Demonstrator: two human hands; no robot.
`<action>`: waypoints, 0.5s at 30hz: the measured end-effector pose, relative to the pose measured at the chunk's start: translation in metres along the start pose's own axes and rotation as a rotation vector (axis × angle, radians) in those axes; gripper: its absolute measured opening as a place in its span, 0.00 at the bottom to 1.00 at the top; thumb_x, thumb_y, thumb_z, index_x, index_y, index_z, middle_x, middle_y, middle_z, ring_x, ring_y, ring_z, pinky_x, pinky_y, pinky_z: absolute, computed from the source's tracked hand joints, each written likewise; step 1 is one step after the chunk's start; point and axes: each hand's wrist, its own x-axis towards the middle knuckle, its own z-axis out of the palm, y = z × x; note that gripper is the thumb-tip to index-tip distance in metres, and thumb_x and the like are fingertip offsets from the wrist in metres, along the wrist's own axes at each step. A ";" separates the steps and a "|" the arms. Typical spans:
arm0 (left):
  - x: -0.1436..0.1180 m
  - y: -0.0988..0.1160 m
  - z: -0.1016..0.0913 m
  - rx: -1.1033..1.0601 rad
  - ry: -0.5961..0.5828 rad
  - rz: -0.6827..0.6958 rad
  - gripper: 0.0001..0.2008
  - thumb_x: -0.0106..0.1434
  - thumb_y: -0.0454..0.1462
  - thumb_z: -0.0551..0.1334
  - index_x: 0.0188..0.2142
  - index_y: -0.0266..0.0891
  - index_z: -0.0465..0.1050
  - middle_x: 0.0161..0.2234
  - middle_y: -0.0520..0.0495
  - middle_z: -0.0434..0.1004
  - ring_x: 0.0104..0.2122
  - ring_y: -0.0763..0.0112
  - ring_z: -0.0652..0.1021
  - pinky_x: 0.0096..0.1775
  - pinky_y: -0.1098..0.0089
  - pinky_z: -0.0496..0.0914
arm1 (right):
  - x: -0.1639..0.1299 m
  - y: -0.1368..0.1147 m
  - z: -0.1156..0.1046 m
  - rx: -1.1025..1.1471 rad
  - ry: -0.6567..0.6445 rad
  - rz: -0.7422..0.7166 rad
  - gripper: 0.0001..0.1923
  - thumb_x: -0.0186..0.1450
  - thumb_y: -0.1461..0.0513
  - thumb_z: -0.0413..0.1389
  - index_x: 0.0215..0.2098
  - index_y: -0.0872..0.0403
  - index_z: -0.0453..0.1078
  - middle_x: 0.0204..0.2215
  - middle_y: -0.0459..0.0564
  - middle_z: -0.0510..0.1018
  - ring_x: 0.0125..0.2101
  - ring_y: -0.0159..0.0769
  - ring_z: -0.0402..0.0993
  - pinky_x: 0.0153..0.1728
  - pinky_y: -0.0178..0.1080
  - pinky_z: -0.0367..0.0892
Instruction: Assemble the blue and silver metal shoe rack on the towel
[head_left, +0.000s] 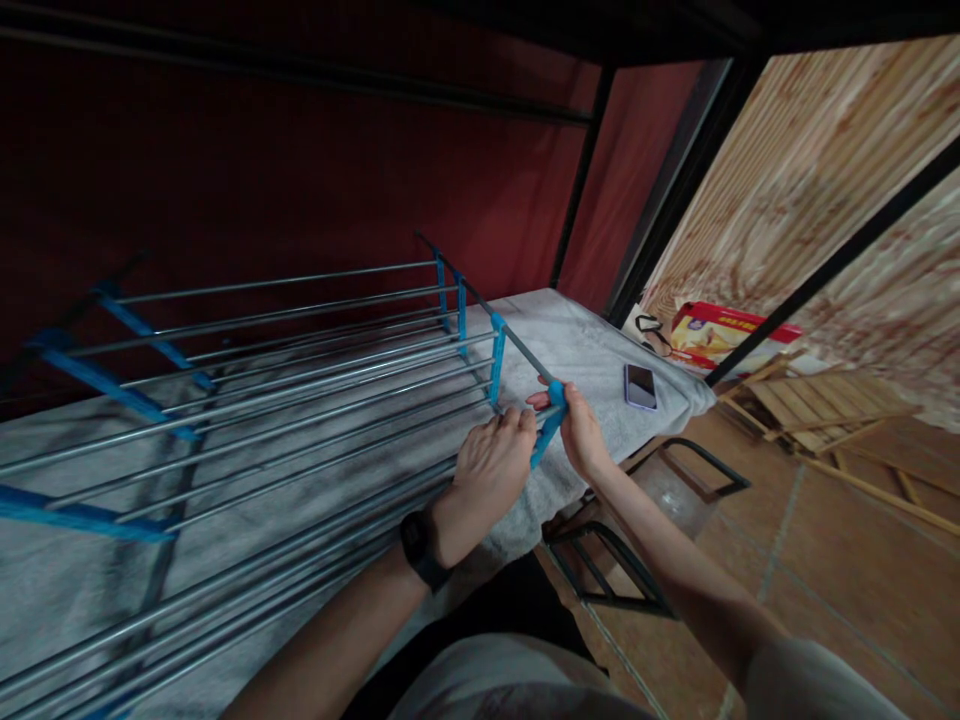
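Note:
A rack [315, 378] of thin metal rods joined by blue plastic brackets lies across the grey cloth on the table. At its near right corner my right hand [582, 430] grips a blue bracket [551, 428], thumb pressed on its upper end. My left hand [496, 450], wearing a black watch [423, 548] on the wrist, is closed round the end of a metal rod beside that bracket. Its fingers partly hide where rod and bracket meet, so I cannot tell whether they are joined.
A phone [640, 387] lies on the grey cloth [559, 325] to the right. Beyond it are a red and yellow box [731, 335] and a wooden folding piece [840, 405]. A metal-framed chair [667, 500] stands below the table edge. Dark frame posts [660, 215] rise behind.

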 end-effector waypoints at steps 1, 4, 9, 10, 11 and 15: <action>0.001 0.000 0.000 0.001 -0.004 0.000 0.18 0.72 0.31 0.47 0.57 0.38 0.66 0.46 0.41 0.77 0.43 0.61 0.80 0.40 0.64 0.72 | 0.000 0.000 0.000 0.028 0.002 0.010 0.32 0.68 0.35 0.45 0.45 0.49 0.75 0.38 0.49 0.82 0.44 0.45 0.77 0.49 0.47 0.70; 0.003 -0.001 -0.001 0.007 0.016 0.021 0.17 0.71 0.29 0.48 0.55 0.37 0.68 0.44 0.42 0.77 0.42 0.62 0.80 0.39 0.65 0.73 | 0.000 -0.001 0.002 0.071 0.023 0.018 0.31 0.67 0.35 0.48 0.43 0.49 0.76 0.38 0.49 0.82 0.46 0.45 0.76 0.52 0.47 0.69; -0.012 -0.004 0.000 0.053 0.244 0.147 0.19 0.71 0.30 0.50 0.60 0.35 0.64 0.51 0.39 0.75 0.50 0.60 0.77 0.52 0.62 0.71 | -0.004 -0.010 0.006 0.142 0.029 0.084 0.29 0.66 0.37 0.50 0.44 0.50 0.76 0.36 0.48 0.82 0.45 0.44 0.77 0.52 0.46 0.70; -0.021 -0.005 0.004 0.064 0.297 0.221 0.19 0.72 0.30 0.50 0.59 0.35 0.65 0.52 0.39 0.75 0.52 0.60 0.76 0.55 0.61 0.69 | -0.004 -0.012 0.007 0.162 0.030 0.095 0.29 0.66 0.38 0.51 0.44 0.50 0.76 0.36 0.49 0.82 0.44 0.44 0.77 0.51 0.46 0.70; -0.031 -0.007 0.009 0.072 0.332 0.313 0.18 0.72 0.31 0.50 0.58 0.35 0.66 0.53 0.39 0.75 0.53 0.61 0.75 0.57 0.62 0.67 | -0.005 -0.015 0.007 0.181 0.028 0.100 0.28 0.66 0.38 0.51 0.44 0.50 0.76 0.36 0.49 0.83 0.45 0.45 0.77 0.50 0.46 0.70; -0.069 -0.015 0.044 0.070 0.313 0.465 0.18 0.70 0.29 0.51 0.56 0.36 0.70 0.55 0.43 0.76 0.56 0.64 0.73 0.62 0.63 0.64 | -0.006 -0.020 0.007 0.231 0.000 0.107 0.30 0.65 0.37 0.51 0.42 0.52 0.76 0.37 0.51 0.83 0.47 0.47 0.76 0.50 0.47 0.70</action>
